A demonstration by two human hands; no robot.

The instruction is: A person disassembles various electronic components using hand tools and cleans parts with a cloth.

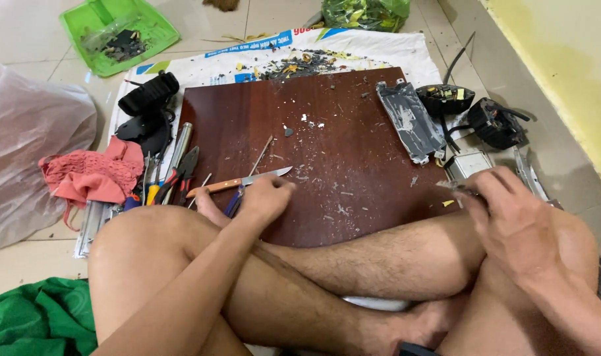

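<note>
I sit cross-legged on the floor in front of a dark red-brown board (327, 132) strewn with small chips. My left hand (267, 198) rests on the board's near left edge, fingers curled beside a knife (238, 182) with a wooden handle and a thin metal rod (259, 157); whether it grips anything is unclear. My right hand (505, 211) is at the board's near right corner, its fingers closed on a small dark piece (462, 191). A grey metal plate (410, 120) lies on the board's far right.
Pliers and screwdrivers (175, 173) lie left of the board beside a pink cloth (89, 175) and a black device (149, 93). A green tray (116, 33) sits far left, black round parts (495, 122) at right, a grey box (468, 163), a clear bag (24, 145).
</note>
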